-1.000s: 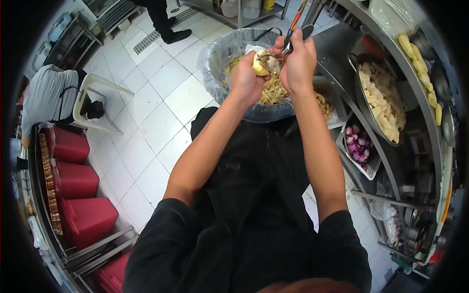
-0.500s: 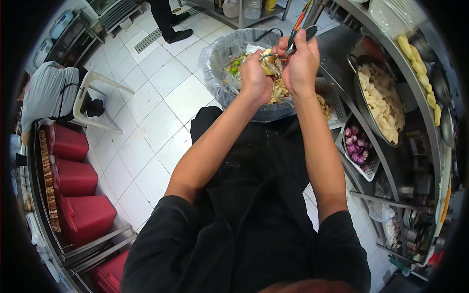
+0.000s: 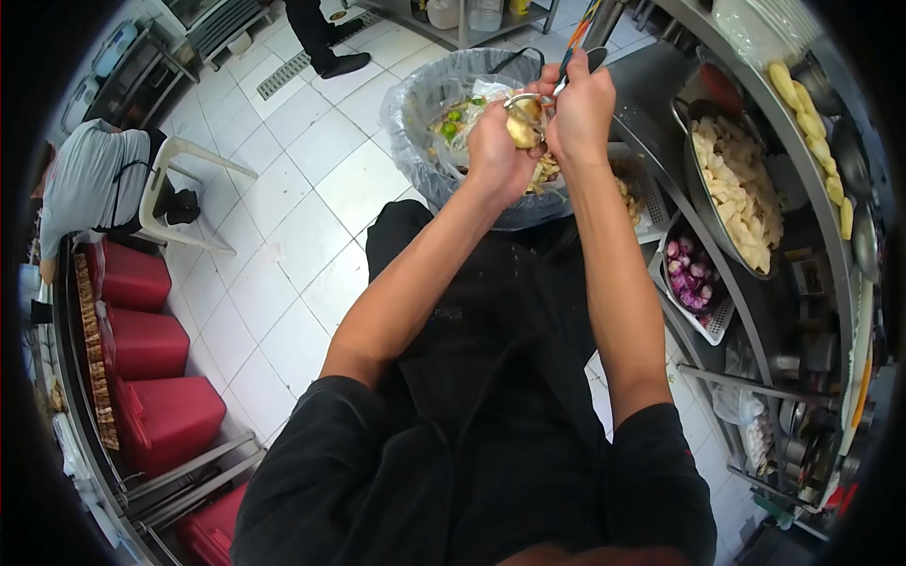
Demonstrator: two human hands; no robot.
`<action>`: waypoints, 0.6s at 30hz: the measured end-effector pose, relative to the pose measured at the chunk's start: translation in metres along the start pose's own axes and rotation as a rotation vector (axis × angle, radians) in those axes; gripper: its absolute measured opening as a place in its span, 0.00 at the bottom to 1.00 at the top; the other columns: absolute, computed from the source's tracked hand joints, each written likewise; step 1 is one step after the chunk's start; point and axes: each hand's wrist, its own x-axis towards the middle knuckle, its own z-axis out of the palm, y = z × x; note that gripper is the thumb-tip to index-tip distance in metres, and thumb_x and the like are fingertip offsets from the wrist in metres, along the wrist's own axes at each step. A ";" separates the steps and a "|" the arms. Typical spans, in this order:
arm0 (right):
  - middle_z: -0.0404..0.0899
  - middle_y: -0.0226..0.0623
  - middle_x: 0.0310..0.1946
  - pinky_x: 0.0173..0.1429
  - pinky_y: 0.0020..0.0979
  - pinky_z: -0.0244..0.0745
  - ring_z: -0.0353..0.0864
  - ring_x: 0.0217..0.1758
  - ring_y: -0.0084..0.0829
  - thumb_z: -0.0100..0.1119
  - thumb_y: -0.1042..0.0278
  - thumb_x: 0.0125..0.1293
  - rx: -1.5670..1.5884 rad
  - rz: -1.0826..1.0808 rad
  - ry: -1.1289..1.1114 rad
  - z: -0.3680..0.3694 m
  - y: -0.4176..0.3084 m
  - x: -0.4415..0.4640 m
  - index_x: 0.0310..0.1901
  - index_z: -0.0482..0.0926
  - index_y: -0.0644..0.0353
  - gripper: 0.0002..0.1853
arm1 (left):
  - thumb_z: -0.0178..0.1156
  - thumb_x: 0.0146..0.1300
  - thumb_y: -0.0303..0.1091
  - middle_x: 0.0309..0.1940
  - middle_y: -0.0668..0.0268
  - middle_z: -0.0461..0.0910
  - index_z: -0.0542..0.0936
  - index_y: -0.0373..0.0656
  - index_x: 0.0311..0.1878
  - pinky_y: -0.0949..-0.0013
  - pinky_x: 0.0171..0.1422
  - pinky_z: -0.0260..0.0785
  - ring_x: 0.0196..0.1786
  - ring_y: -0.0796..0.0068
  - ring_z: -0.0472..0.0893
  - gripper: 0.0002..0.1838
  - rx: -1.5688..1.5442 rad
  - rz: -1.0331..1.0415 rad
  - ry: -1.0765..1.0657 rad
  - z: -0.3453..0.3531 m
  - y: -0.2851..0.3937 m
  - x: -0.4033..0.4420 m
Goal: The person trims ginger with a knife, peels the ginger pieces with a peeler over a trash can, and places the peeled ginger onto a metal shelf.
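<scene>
Left hand (image 3: 503,156) wrapped round the veg (image 3: 521,131), pale yellow, probably a potato; right hand (image 3: 580,111) closed on a metal tool (image 3: 528,96), its end up against the veg; veg sits over the near part of the lined bin (image 3: 404,124), above the peelings (image 3: 545,174); should be light, stiff, hard to crush; bare flesh likely wet, so expect it slippery and apt to twist under the metal; best hold is palm behind, fingers round the side away from the tool; grip force, can't tell.
</scene>
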 end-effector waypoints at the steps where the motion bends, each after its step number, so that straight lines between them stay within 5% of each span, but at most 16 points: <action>1: 0.72 0.38 0.22 0.24 0.27 0.68 0.70 0.19 0.26 0.44 0.67 0.70 -0.039 -0.034 0.014 -0.001 0.001 0.005 0.39 0.61 0.63 0.08 | 0.40 0.68 0.36 0.38 0.62 0.76 0.71 0.39 0.46 0.65 0.44 0.67 0.38 0.68 0.74 0.14 0.005 -0.012 -0.044 -0.004 -0.002 0.000; 9: 0.75 0.38 0.20 0.23 0.27 0.68 0.72 0.17 0.26 0.44 0.65 0.70 -0.635 -0.351 0.228 -0.041 0.036 0.080 0.38 0.61 0.65 0.11 | 0.44 0.69 0.40 0.33 0.65 0.73 0.70 0.43 0.41 0.70 0.35 0.62 0.29 0.72 0.69 0.11 0.061 0.004 0.005 0.004 0.009 -0.016; 13: 0.76 0.38 0.21 0.25 0.27 0.71 0.72 0.18 0.27 0.43 0.64 0.72 -0.379 -0.304 0.085 -0.029 0.020 0.069 0.38 0.60 0.63 0.11 | 0.45 0.69 0.39 0.33 0.64 0.72 0.70 0.42 0.40 0.71 0.34 0.62 0.30 0.73 0.70 0.11 0.077 0.009 0.064 -0.014 0.018 -0.004; 18: 0.72 0.39 0.25 0.34 0.34 0.73 0.70 0.23 0.28 0.41 0.65 0.73 0.025 0.027 -0.152 -0.013 -0.003 0.016 0.38 0.61 0.61 0.08 | 0.44 0.68 0.37 0.30 0.63 0.72 0.71 0.39 0.40 0.73 0.30 0.60 0.28 0.74 0.70 0.11 0.234 0.014 0.124 -0.016 0.024 -0.004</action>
